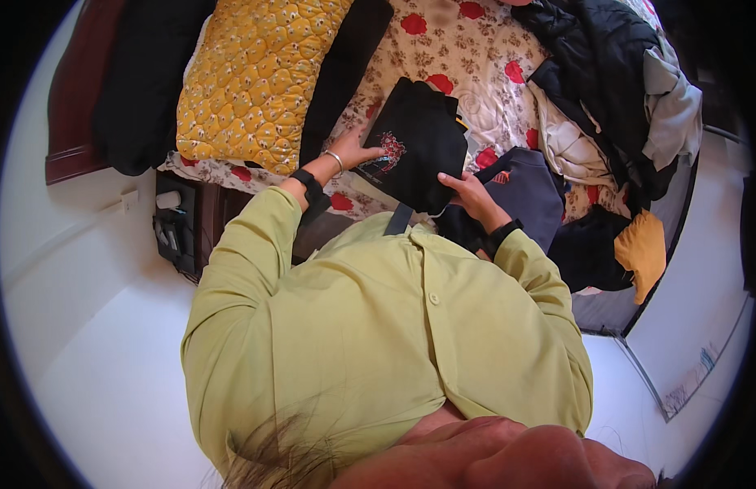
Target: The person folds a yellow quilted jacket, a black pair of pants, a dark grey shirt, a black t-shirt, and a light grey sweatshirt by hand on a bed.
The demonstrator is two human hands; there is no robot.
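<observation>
A folded black garment, likely a T-shirt, with a red and white print on its left part, lies in front of me at the bed's near edge. My left hand holds its left edge, thumb on top beside the print; its other fingers are partly hidden. At the lower right corner my right hand grips the cloth, with the thumb above and the fingers mostly out of sight. Just right of that hand lies a dark grey garment with a small orange mark.
The bed has a floral sheet with red flowers. A yellow quilted pillow sits at the left, next to a long black cloth. Heaped black clothes, a light grey garment and a mustard cloth lie to the right.
</observation>
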